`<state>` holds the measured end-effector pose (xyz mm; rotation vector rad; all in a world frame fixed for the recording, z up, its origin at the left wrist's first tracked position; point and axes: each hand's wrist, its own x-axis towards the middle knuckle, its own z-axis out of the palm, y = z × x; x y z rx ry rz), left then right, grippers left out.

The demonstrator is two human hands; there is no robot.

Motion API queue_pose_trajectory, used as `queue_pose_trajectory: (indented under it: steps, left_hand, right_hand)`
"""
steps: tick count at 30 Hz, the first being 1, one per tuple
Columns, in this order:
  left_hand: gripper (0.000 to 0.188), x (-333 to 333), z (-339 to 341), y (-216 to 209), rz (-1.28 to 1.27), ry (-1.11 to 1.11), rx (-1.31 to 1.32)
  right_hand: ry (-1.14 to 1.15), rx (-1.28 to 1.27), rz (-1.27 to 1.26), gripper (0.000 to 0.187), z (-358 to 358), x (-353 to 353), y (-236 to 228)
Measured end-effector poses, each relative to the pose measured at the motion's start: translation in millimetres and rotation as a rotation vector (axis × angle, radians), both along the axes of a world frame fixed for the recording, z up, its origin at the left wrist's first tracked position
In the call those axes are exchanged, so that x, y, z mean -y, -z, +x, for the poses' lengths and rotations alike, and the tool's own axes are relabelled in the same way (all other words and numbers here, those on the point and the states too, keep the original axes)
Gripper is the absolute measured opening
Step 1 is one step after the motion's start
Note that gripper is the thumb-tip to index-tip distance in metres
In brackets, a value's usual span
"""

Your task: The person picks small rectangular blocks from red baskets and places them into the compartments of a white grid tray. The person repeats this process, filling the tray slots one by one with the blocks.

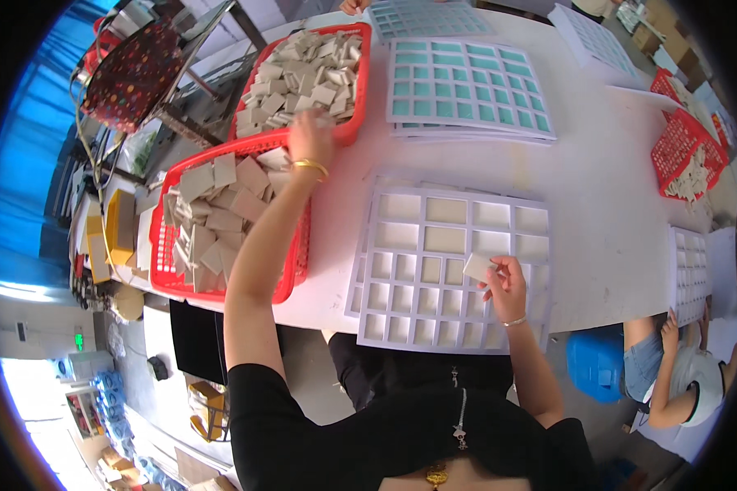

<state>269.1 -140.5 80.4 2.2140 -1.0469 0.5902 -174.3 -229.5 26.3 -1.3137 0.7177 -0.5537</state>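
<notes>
My right hand pinches a small off-white square piece above a white compartment tray. Off-white pieces fill a few of the tray's compartments in its upper and middle part; the others look white inside. At the far left, my left hand is over the near edge of a red basket heaped with small square pieces. Motion smears its fingers, so what they hold, if anything, does not show. Nearer to me, a second red basket holds larger off-white pieces, under my left forearm.
Beyond my tray lies a stack of white trays with turquoise compartments; more trays are behind it. At the right are red baskets, another compartment tray and a seated person. A blue stool stands below the white table.
</notes>
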Motion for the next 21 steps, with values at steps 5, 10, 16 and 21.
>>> queue_pose_trajectory:
  steps: [5, 10, 16, 21]
  left_hand:
    - [0.052, 36.8, 47.7, -13.8, 0.932, -0.547, -0.326]
    - [0.057, 41.8, 50.9, -13.1, 0.933, -0.479, -0.319]
    - [0.035, 12.8, 104.5, 22.8, 0.078, -0.309, -0.344]
    - [0.024, 19.1, 51.9, 8.0, -0.199, -0.026, -0.158]
  right_hand:
    - [0.064, -0.050, -0.029, 0.027, -25.8, 4.4, 7.4]
    - [0.113, -0.113, -0.159, 0.028, -31.9, 7.5, 31.1]
    - [-0.254, -0.218, -0.418, 0.015, 1.4, -1.9, 22.9]
    - [-0.511, -0.285, -0.568, 0.014, 4.8, -13.2, 25.3]
